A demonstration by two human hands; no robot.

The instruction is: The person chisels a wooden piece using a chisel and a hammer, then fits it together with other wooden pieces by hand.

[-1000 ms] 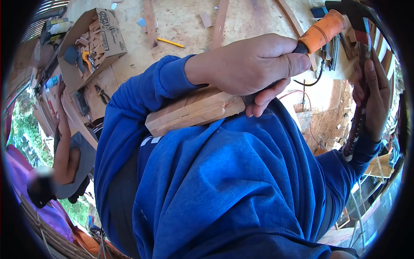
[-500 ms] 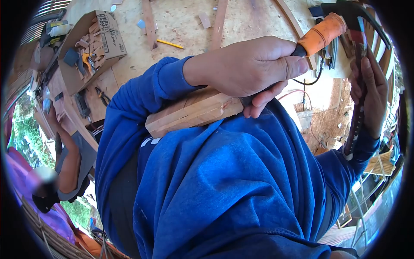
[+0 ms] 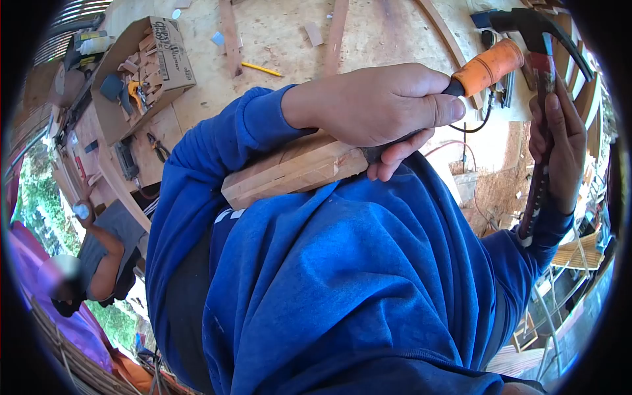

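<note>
Beyond the left hand, wood strips lie across the marked worktop

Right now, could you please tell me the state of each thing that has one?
Orange-handled chisel: gripped in the left hand
Claw hammer: gripped in the right hand
Wooden block: partly hidden by the left hand
Cardboard box: open, holding wood pieces
Yellow pencil: lying on the tabletop
Pliers: lying down, open or shut unclear

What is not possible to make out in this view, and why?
In the head view:
Orange-handled tool: middle hidden by the left hand.
Wooden block: partly covered by the left sleeve.
Hammer: handle partly covered by the right hand.
Pale object beside the co-worker: too small to identify.
</note>
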